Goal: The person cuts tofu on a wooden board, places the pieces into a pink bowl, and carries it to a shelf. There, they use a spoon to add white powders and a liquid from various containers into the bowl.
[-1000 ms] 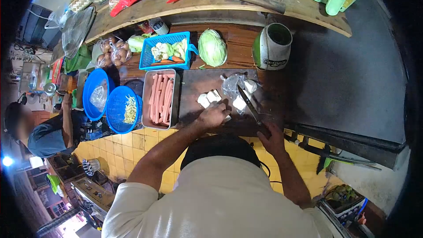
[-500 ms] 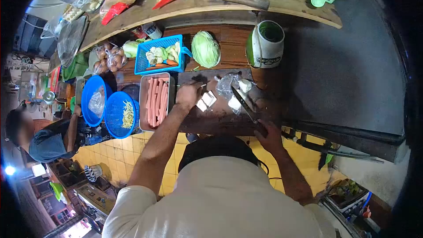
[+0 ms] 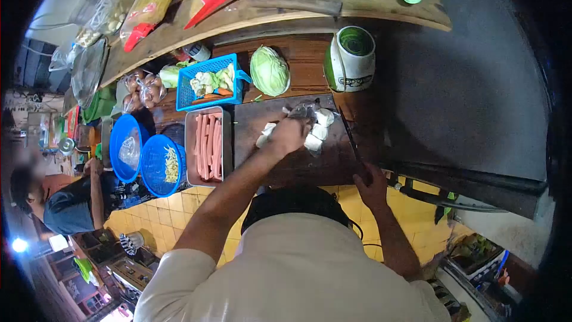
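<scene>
My left hand reaches over the dark cutting board, its fingers closed at the edge of a crumpled clear plastic bag. White blocks, which look like tofu, lie beside the bag, just right of my fingers. Another white piece shows at the left of my hand, partly covered by it. In my right hand, at the board's right front corner, is a knife. Its blade points away from me, apart from the white blocks.
Left of the board is a metal tray of sausages. Behind it stand a blue basket of vegetables and a cabbage. Two blue baskets sit further left, near another person. A white-green container stands behind right.
My left hand has moved right, from the loose white pieces to the plastic bag. The knife has swung away from the white blocks to the right.
</scene>
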`<state>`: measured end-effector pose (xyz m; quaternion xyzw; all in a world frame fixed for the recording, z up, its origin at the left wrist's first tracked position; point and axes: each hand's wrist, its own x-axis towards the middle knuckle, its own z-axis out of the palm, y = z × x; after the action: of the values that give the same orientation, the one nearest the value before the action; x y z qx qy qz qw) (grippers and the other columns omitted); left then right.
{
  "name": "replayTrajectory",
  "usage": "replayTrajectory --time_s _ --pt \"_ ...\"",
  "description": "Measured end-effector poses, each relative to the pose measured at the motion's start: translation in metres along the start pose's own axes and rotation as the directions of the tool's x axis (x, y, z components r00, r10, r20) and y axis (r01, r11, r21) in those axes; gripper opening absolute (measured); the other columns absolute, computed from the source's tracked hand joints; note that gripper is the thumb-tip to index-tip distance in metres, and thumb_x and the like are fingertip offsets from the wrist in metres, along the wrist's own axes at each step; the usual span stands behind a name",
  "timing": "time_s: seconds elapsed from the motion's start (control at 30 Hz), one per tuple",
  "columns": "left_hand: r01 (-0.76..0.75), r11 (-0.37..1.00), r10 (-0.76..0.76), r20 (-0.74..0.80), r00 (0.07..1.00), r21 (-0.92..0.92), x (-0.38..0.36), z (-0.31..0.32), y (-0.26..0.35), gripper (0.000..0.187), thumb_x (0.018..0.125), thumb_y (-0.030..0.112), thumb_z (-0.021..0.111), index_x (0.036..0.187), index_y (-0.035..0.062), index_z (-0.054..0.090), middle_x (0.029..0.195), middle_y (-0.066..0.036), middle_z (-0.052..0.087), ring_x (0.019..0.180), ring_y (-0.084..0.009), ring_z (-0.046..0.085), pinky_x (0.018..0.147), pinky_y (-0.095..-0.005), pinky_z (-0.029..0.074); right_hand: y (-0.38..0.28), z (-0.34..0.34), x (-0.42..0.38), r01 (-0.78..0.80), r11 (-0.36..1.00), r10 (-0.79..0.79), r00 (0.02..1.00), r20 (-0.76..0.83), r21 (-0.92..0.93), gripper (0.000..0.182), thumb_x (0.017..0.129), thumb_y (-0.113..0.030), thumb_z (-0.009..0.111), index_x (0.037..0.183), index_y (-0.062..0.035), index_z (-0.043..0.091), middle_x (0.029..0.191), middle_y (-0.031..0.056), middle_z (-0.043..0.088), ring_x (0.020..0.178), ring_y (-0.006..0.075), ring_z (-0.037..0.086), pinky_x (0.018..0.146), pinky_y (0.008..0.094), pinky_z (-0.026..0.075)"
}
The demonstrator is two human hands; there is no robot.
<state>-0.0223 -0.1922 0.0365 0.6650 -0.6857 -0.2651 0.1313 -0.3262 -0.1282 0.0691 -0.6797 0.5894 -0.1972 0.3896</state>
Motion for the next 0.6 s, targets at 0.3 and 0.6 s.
replayTrajectory --time_s 0.3,0.6 --pt "0.189 0.960 -0.251 0.329 0.910 0.209 0.018 0.010 0.043 0.038 0.083 0.017 0.060 0.115 -0.0043 0.059 0.106 -0.024 0.067 0.099 -0.0360 0.067 0.085 -0.0436 0.055 0.018 0.011 -0.004 0.055 0.992 -0.055 0.999 -0.002 0.112 0.046 0.081 -0.021 0.073 0.120 -0.0023 0.059 0.114 0.0209 0.062 0.106 0.0344 0.061 0.092 0.0429 0.047" --pt "0.217 0.966 -0.241 0.191 0.951 0.140 0.013 0.027 0.050 0.060 0.074 0.017 0.070 0.122 -0.0023 0.040 0.093 -0.020 0.068 0.091 -0.0371 0.067 0.091 -0.0440 0.052 0.013 0.011 0.006 0.143 0.990 -0.144 0.990 -0.013 -0.005 0.049 0.080 -0.024 0.074 0.121 -0.0033 0.059 0.114 0.0221 0.063 0.106 0.0351 0.061 0.092 0.0429 0.047"
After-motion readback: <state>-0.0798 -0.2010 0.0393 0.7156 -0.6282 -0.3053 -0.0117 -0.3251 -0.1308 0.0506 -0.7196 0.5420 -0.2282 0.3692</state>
